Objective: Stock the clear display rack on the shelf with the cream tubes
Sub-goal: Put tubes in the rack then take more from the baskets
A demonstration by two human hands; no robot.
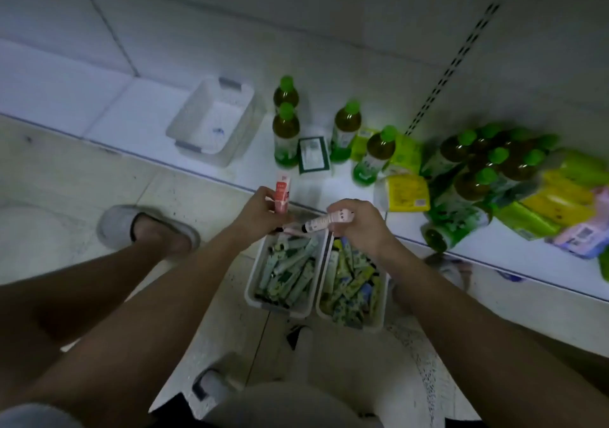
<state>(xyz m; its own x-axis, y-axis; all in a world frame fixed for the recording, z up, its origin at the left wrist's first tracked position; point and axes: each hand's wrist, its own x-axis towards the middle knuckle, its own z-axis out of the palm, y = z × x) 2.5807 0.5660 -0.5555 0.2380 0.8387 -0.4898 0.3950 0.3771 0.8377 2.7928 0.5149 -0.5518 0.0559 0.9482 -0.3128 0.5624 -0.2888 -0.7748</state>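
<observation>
The person crouches before a low white shelf, and each hand already holds one cream tube. The left hand has its fingers closed around a red-pink tube that stands nearly upright, and the right hand grips a white tube that lies almost level, with its dark cap pointing toward the left hand. Both hands are just above the far end of two bins on the floor, which are full of more tubes, mostly green and yellow. The clear display rack stands on the shelf, well apart from the hands and to their left, and it looks empty (a small blue mark shows on its bottom). So I judge the picking step is done and the placing step begins. The next move calls for carrying the tubes forward and left over the shelf edge, and laying them inside the rack without touching the green-capped bottles beside it.
</observation>
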